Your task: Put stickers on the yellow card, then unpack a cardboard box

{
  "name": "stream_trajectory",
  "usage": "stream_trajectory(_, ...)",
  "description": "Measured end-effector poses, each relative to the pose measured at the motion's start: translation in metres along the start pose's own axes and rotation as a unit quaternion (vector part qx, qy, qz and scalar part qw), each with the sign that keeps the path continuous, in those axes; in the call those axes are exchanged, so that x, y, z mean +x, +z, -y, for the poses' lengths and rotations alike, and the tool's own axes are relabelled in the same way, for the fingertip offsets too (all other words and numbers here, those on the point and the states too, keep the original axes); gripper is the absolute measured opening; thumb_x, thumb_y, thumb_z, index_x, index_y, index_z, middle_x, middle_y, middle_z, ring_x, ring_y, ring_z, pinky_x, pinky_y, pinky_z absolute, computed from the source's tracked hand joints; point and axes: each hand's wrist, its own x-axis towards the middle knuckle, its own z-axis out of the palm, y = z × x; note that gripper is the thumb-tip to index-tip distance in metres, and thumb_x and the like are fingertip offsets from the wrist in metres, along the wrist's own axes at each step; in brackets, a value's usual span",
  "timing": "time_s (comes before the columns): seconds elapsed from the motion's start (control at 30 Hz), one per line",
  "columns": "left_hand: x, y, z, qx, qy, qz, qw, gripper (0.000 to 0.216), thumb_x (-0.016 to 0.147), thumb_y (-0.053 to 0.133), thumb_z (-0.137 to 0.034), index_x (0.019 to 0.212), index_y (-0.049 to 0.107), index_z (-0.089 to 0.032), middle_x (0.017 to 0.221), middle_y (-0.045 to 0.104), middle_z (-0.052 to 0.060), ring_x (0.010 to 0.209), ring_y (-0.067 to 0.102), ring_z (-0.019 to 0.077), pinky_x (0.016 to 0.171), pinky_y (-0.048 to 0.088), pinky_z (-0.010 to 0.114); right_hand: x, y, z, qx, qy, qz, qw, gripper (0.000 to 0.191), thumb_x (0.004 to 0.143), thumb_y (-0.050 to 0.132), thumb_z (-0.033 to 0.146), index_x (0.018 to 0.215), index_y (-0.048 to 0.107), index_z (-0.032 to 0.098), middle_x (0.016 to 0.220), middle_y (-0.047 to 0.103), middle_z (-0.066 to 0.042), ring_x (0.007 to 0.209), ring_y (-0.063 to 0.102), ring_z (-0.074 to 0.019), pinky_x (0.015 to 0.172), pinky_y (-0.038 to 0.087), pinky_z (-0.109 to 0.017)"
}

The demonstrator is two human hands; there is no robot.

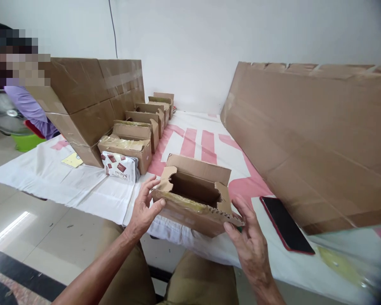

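An opened cardboard box stands at the table's near edge in front of me. Its flaps are raised and torn, yellowish tape runs along the near edge, and its dark inside is only partly visible. My left hand holds the box's near left corner, thumb on the front and fingers along the side. At the near right corner, my right hand has thumb and fingers around the end of the front flap. Left of the box, a white printed pouch leans against another open box.
Several open boxes run back in a row beside stacked closed cartons. A large cardboard panel stands at right, with a phone before it. A pink-and-white cloth covers the table. A person in a purple sleeve is at left.
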Motion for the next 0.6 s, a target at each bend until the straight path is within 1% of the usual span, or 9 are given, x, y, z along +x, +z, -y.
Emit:
stream_trajectory(0.03,0.002,-0.001,-0.001,0.024,0.013,0.001,1.0,0.047,0.076,0.079,-0.049,0.113,0.071,-0.02,0.146,0.056,0.015,0.141,0.049,0.035,0.113,0.043,0.047,0.001,-0.001,0.0,-0.009,-0.006,0.009,1.0,0.053,0.091,0.067,0.05,0.141,0.059,0.031,0.159,0.046,-0.009,0.147,0.042,-0.0327,0.115,0.042,-0.051)
stream_trajectory(0.1,0.006,-0.001,-0.005,0.07,0.019,0.003,0.997,0.034,0.078,0.077,-0.049,0.096,0.075,-0.02,0.138,0.062,0.015,0.134,0.054,0.0341,0.112,0.043,0.046,0.005,-0.003,0.002,-0.026,-0.003,0.021,0.999,0.045,0.091,0.065,0.055,0.128,0.069,0.029,0.157,0.048,-0.009,0.145,0.045,-0.0346,0.115,0.042,-0.052)
stream_trajectory(0.2,0.012,0.002,-0.01,0.112,0.007,-0.013,0.994,0.03,0.08,0.073,-0.048,0.083,0.074,-0.018,0.124,0.068,0.014,0.124,0.06,0.0321,0.107,0.046,0.044,0.011,0.0,0.005,-0.04,0.024,0.018,0.999,0.044,0.09,0.062,0.062,0.109,0.076,0.025,0.154,0.053,-0.011,0.141,0.049,-0.0369,0.114,0.043,-0.053)
stream_trajectory(0.27,0.013,0.007,-0.009,0.112,-0.007,-0.036,0.993,0.031,0.079,0.074,-0.047,0.089,0.072,-0.018,0.118,0.07,0.013,0.116,0.064,0.03,0.103,0.049,0.042,0.013,0.005,0.007,-0.046,0.043,0.0,0.998,0.043,0.088,0.063,0.062,0.101,0.075,0.023,0.152,0.055,-0.012,0.139,0.051,-0.0367,0.114,0.043,-0.052)
stream_trajectory(0.3,0.012,0.01,-0.008,0.104,-0.019,-0.045,0.993,0.035,0.079,0.074,-0.047,0.097,0.071,-0.018,0.116,0.07,0.012,0.113,0.065,0.0289,0.101,0.05,0.042,0.013,0.008,0.007,-0.042,0.055,-0.013,0.998,0.043,0.087,0.065,0.062,0.103,0.074,0.023,0.151,0.056,-0.012,0.137,0.053,-0.0361,0.112,0.044,-0.051)
stream_trajectory(0.37,0.009,0.015,-0.004,0.083,-0.044,-0.06,0.994,0.048,0.079,0.074,-0.048,0.115,0.066,-0.018,0.118,0.07,0.012,0.111,0.066,0.0278,0.1,0.05,0.042,0.011,0.013,0.004,-0.008,0.086,-0.043,0.995,0.05,0.084,0.069,0.06,0.118,0.069,0.023,0.149,0.057,-0.014,0.131,0.058,-0.0341,0.108,0.048,-0.049)
stream_trajectory(0.43,0.004,0.019,0.001,0.062,-0.058,-0.074,0.994,0.057,0.081,0.072,-0.05,0.127,0.06,-0.018,0.127,0.067,0.013,0.119,0.063,0.0285,0.103,0.048,0.042,0.006,0.017,-0.002,0.048,0.117,-0.065,0.99,0.065,0.083,0.072,0.059,0.137,0.059,0.023,0.148,0.059,-0.015,0.127,0.061,-0.0322,0.102,0.051,-0.045)
stream_trajectory(0.5,-0.002,0.022,0.005,0.033,-0.077,-0.079,0.993,0.061,0.085,0.068,-0.054,0.133,0.056,-0.019,0.135,0.064,0.013,0.124,0.061,0.0292,0.105,0.047,0.042,0.001,0.019,-0.01,0.095,0.138,-0.053,0.985,0.071,0.085,0.069,0.059,0.144,0.054,0.023,0.145,0.061,-0.015,0.126,0.062,-0.0313,0.098,0.053,-0.042)
stream_trajectory(0.6,-0.01,0.025,0.004,-0.018,-0.117,-0.06,0.991,0.06,0.089,0.061,-0.06,0.132,0.057,-0.018,0.128,0.068,0.012,0.118,0.065,0.0292,0.101,0.05,0.041,-0.004,0.017,-0.015,0.107,0.158,-0.021,0.981,0.066,0.085,0.068,0.061,0.139,0.061,0.022,0.138,0.067,-0.013,0.12,0.066,-0.0317,0.094,0.054,-0.039)
